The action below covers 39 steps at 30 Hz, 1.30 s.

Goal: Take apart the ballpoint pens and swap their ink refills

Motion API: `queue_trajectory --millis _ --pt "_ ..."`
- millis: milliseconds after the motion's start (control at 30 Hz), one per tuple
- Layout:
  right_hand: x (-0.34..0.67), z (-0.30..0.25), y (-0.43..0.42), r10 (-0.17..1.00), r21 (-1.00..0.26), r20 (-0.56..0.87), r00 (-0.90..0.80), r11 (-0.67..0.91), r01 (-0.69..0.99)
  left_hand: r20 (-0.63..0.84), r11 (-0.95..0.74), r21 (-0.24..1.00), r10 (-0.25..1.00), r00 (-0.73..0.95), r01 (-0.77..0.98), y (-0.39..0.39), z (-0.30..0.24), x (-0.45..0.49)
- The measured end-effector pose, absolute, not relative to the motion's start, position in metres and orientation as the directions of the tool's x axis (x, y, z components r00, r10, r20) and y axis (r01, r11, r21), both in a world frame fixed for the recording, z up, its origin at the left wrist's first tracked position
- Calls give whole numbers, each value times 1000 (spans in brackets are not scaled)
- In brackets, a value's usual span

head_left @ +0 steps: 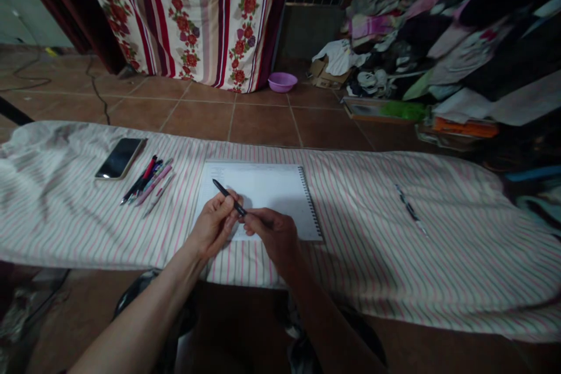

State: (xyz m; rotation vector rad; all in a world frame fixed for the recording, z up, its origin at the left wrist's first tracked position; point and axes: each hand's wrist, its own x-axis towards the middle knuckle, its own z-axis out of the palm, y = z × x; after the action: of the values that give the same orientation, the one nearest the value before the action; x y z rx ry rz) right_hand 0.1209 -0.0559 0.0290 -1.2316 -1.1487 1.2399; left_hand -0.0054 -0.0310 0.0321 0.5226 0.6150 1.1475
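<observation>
Between my two hands is a black pen point(228, 194), tilted with its upper end pointing up and left. My left hand point(218, 219) grips the pen's middle between thumb and fingers. Its lower end is pinched by my right hand point(272, 231), whose fingers partly hide it. Below both hands lies a spiral notebook point(276, 187) with its coil along the right side. The page looks mostly white, with faint marks near the upper left.
Left of the notebook lie several pens point(151, 184) in a bunch and a phone point(120, 158). Another pen point(411, 210) rests on the striped cloth point(359, 204) to the right. Beyond are a purple basin point(282, 82), a floral curtain point(197, 17) and a clothes pile point(438, 29).
</observation>
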Motion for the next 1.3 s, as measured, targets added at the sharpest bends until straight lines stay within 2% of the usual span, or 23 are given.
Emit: queue_trajectory --millis 133,533,833,967,1167,1300 --pt "119 29 -57 997 -999 -45 60 -43 -20 -173 281 712 958 227 -644 -31 34 -5" --pt "113 23 -57 990 -989 -110 85 -101 -104 -93 203 759 974 206 -619 -28 26 -8" --pt "111 22 -56 986 -979 -150 72 -137 -152 -141 239 779 968 209 -579 -28 29 -11" --pt "112 13 -54 993 -982 -106 60 -95 -161 -162 263 767 962 221 -585 -27 27 -12" --pt "112 11 -54 994 -1000 -17 112 -14 -28 -185 274 753 961 206 -599 -26 29 -12" --pt "110 11 -53 990 -995 12 142 26 -97 -212 273 740 962 172 -615 -25 30 -12"
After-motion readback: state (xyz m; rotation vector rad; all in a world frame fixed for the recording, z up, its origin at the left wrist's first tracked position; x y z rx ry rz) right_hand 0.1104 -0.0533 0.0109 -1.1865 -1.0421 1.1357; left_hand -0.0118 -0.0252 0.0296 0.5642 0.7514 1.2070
